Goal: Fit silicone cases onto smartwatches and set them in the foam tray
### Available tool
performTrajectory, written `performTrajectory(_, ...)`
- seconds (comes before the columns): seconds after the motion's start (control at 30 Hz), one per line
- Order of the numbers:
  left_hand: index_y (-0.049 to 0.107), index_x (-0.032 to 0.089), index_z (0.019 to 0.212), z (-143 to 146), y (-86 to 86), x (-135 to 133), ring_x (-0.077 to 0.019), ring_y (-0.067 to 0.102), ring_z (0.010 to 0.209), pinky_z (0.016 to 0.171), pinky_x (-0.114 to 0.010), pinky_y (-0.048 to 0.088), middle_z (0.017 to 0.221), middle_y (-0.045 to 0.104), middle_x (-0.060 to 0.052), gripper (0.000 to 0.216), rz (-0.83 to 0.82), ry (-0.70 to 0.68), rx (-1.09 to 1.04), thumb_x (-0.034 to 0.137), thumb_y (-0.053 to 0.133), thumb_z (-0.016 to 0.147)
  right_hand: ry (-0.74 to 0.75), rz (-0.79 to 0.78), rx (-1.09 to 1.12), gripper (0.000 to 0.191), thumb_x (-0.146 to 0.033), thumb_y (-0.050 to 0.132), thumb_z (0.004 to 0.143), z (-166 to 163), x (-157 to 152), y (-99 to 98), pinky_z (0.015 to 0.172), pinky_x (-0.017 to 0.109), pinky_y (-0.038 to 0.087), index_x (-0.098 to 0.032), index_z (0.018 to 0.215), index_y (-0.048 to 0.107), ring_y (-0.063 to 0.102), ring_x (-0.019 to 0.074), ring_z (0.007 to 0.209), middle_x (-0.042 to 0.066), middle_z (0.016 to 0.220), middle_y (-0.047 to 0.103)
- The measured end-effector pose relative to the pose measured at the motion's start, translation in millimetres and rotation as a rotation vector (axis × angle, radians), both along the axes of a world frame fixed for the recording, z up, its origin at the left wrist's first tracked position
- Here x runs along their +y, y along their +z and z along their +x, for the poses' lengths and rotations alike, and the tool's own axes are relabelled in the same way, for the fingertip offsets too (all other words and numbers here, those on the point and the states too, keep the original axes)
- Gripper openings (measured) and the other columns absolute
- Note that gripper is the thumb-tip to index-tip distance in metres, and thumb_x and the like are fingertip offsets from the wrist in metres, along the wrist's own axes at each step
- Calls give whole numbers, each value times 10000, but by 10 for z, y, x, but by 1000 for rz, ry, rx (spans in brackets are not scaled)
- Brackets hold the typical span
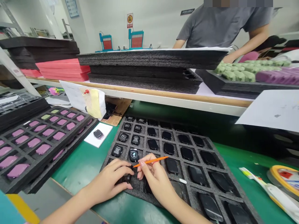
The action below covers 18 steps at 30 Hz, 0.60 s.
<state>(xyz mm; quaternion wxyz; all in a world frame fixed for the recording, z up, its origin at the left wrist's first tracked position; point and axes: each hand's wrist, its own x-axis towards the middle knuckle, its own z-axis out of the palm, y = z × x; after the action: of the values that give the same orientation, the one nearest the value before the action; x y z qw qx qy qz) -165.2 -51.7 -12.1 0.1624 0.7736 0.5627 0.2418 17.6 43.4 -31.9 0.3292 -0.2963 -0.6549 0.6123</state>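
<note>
The left hand (109,180) curls nearly closed around a dark smartwatch (127,178), seemingly to steady it over the foam tray (175,137). The right hand (155,177) pinches an orange stylus (151,161) (tip angled at the watch), a lit smartwatch (134,155) just ahead.

No wording can be read in full; a red-and-yellow sign (130,20) is mounted on the wall (112,18), its small characters illegible; a dark plaque (187,11) is placed higher up, its lettering too small to be made out; small white text is shown on the watch screens (134,154), but it cannot be read; a framed poster (72,7) is likewise illegible.
</note>
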Motion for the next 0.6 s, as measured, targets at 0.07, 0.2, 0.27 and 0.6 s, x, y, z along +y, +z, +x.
performTrajectory(0.07,631,238,1150,-35,-11,17,-216,602,1136,973,-345,521,1230,652,-86,255,-16,-27,-28,321,664,912,7,-6,1,420,-626,477,951,-35,-9,-44,593,271,547,-215,870,515,642,143,592,-9,706,596)
performTrajectory(0.2,656,214,1091,-58,-44,51,-207,619,1048,923,-324,523,1185,669,-92,211,29,-34,-41,331,664,915,18,15,-3,396,-592,494,961,-17,-27,-73,613,263,538,-210,864,531,639,136,608,-6,714,597)
performTrajectory(0.27,654,207,1068,-51,-70,58,-202,614,1007,905,-322,521,1169,670,-92,209,52,-32,-45,348,666,915,25,28,-7,382,-576,492,969,1,-34,-73,611,259,536,-211,866,532,638,135,615,-4,722,597)
performTrajectory(0.6,529,215,1145,13,-106,33,-208,641,891,755,-317,560,1020,659,-39,530,-167,169,-180,427,822,758,44,104,-33,287,-478,476,1008,33,-43,-131,595,248,527,-219,897,535,634,138,622,1,729,599)
